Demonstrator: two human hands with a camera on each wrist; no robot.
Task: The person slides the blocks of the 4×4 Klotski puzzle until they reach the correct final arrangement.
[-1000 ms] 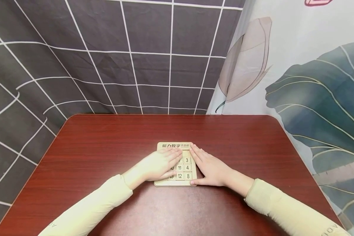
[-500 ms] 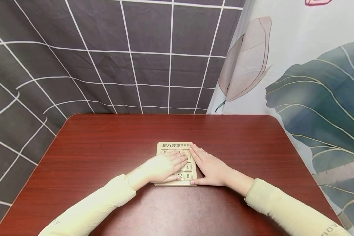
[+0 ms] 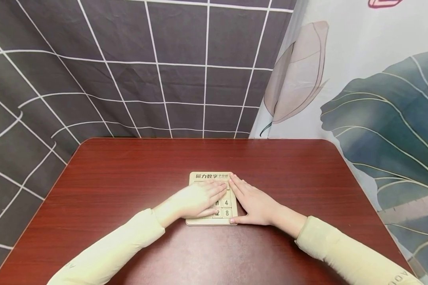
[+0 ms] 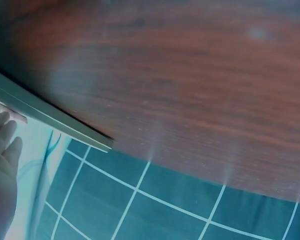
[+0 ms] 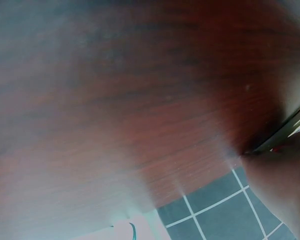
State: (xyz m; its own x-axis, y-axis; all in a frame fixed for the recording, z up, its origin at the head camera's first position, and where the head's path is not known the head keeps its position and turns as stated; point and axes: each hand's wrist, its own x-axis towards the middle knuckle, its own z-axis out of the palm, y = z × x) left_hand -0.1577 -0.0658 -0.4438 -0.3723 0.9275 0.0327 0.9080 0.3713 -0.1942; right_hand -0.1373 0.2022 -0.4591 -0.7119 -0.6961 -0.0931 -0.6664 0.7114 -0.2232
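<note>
A pale wooden sliding number puzzle (image 3: 209, 222) lies flat on the table. My left hand (image 3: 196, 200) rests over its tiles with straight fingers, covering most of the left and middle columns. Its fingertips touch a tile in the top right corner of the grid; a gap shows just below that tile. Tiles 4 and 8 are plain to see in the right column. My right hand (image 3: 256, 204) braces the puzzle's right side, straight fingertips at the upper right corner and thumb at the lower right. The left wrist view shows the board's edge (image 4: 50, 117).
A reddish-brown wooden table (image 3: 135, 162) with rounded far corners carries the puzzle. Behind it hangs a dark grey curtain (image 3: 182, 83) with a white grid. A white curtain with leaf prints (image 3: 388, 114) hangs at the right.
My left hand has shifted slightly right across the tiles. The gap has gone from the top row's third place to its right corner, then down one row. My right hand stays put.
</note>
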